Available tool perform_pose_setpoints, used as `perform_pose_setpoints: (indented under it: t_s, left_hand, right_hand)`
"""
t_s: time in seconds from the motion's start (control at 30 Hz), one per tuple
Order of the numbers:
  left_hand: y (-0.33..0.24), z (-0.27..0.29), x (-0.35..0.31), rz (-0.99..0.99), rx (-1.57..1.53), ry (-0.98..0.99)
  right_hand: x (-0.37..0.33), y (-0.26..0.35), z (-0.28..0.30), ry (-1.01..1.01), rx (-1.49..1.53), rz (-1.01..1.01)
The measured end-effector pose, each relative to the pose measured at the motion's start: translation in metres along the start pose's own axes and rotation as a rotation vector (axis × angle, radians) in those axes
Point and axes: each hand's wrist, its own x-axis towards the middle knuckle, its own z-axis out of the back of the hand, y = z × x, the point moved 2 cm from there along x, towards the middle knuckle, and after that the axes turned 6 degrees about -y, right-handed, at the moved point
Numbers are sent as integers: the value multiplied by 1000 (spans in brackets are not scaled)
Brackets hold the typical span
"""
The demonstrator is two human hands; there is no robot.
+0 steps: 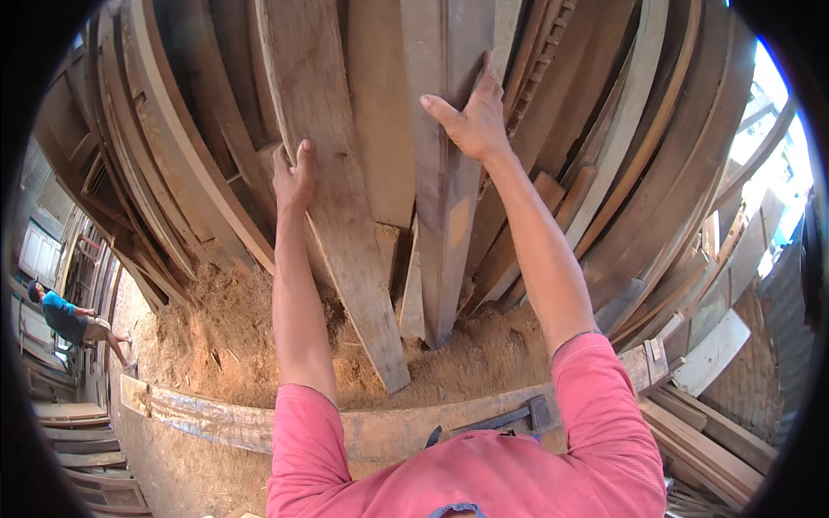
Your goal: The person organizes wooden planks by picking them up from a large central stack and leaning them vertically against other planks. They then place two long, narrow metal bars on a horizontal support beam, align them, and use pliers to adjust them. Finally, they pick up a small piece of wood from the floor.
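Observation:
My left hand [294,179] is closed on the left edge of a long, rough wooden plank [332,164], thumb on its front edge, the other fingers partly hidden. The plank leans, its lower end on the sawdust. Further right, my right hand [475,119] is open against the right side of a second, greyish-brown board [432,181]. Its thumb points left across the board's face and its fingers reach up along the edge. Between the two stands a wider light-brown board [380,112].
Many long boards [613,129] lean upright on both sides. Sawdust [233,337] covers the ground at their feet. A low beam [371,432] lies across in front of me, a hammer [537,413] on it. Stacked timber [708,445] is at lower right; another person [69,315] is far left.

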Motion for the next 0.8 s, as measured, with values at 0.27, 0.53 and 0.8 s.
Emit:
perform_pose_setpoints:
  t_s: [0.27,0.53,0.8]
  left_hand:
    - [76,-42,62,-229,30,69]
    - [-59,-48,-44,-457,-24,96]
    - [-81,-127,-118,-411,-449,571]
  right_hand:
    - [-7,0,-26,-62,-32,-16]
    - [-11,-8,-11,-19,25,-110]
    - [-29,30,18,-32,58,-166]
